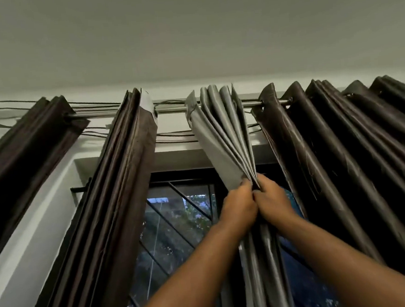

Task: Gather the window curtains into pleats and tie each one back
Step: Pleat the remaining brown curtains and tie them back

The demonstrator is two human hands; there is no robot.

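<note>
Hands raised at window (178, 228): my L hand (237, 208) & R hand (273, 201) both clench the grey curtain (222, 137), pleats bunched between my fingers. Curtain hangs from rod (169, 110), long axis vertical, folds fanning out upward.

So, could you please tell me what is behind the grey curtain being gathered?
Beside the grey curtain, cables, wall and the window frame run on behind it; barred glass shows lower left. Directly behind its folds, everything is covered.

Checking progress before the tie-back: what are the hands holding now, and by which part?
Both grip the grey curtain where its pleats bunch together below the curtain rod: left hand on the bunch's left, right hand on its right.
</note>
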